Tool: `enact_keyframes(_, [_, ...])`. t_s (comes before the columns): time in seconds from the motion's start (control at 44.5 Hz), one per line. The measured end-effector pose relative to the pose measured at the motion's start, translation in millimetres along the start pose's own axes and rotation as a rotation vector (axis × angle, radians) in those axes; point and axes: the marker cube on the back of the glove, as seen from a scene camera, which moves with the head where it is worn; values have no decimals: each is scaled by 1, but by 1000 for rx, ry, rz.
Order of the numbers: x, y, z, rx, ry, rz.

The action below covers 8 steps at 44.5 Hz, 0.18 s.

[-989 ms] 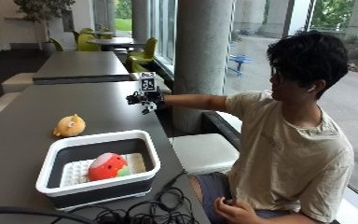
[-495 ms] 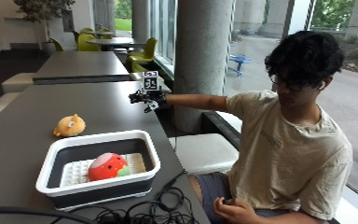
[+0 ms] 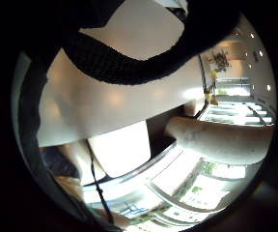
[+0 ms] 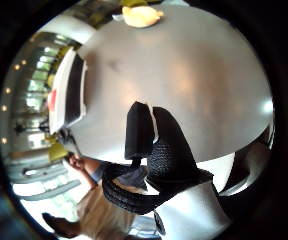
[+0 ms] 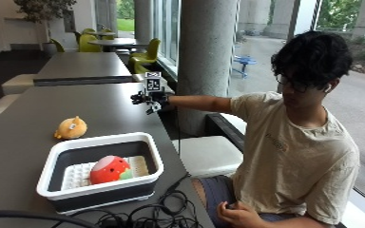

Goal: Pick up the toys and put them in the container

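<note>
The gloved fingers point(image 4: 156, 145) hang loosely curled with nothing between them — the right hand point(image 5: 148, 99) holds nothing and hovers above the far edge of the table point(image 5: 37, 114), arm stretched out from the seated person. In the thumb-side palm view only bare tabletop lies under the palm, so it is not yet over any toy.

From where the person sits, the yellow toy point(image 5: 71, 128) lies on the table at about ten o'clock of the hand, well apart from it, and just beyond the far corner of the bin point(image 5: 151, 156). The thumb-side palm view catches it too point(image 4: 141, 16), lying alone on the grey surface. The white-rimmed bin stands near the table's near edge, at roughly eight o'clock of the hand, with a red toy point(image 5: 110, 169) already lying inside on a white ribbed insert. A tangle of black cables point(image 5: 144, 216) lies just beside the bin at the table's edge.

My reading: one toy is in, one is left, and the step in hand is the reach for the yellow one. The next move calls for carrying the hand across the table toward it, lowering over it and closing the fingers round its plump body — then a short carry to the bin, which is just beside it.
</note>
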Motion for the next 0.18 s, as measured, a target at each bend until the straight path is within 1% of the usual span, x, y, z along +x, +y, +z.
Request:
enact_keyframes(0.067, [-3, 0, 0, 4, -34, -2])
enact_keyframes(0.18, [-18, 2, 0, 7, -142, 47])
